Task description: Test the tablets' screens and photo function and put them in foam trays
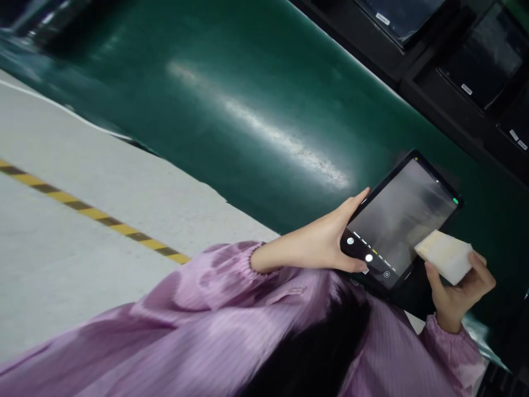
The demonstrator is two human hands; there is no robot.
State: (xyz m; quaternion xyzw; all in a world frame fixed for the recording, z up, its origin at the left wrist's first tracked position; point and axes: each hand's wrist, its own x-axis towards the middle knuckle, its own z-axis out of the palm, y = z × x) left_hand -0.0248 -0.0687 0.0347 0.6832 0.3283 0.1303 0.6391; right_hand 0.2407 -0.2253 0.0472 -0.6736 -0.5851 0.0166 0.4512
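In my left hand [336,240] is a tablet [397,215], gripped at its left edge with the thumb along the lower corner. Its lit screen shows a camera app with a blurry grey picture. My right hand [460,289] pinches a white sponge block [446,255] with a yellowish patch on one side. The sponge is held over the tablet's right edge and covers a bit of it; whether the two touch I cannot tell.
Beneath the tablet runs a green tabletop [185,121] with a bright reflection. Black trays [430,88] with dark, labelled flat devices line its far side. Left lies a pale floor [82,264] with yellow-black tape [95,212]. Dark blurred items [53,25] sit at the upper left.
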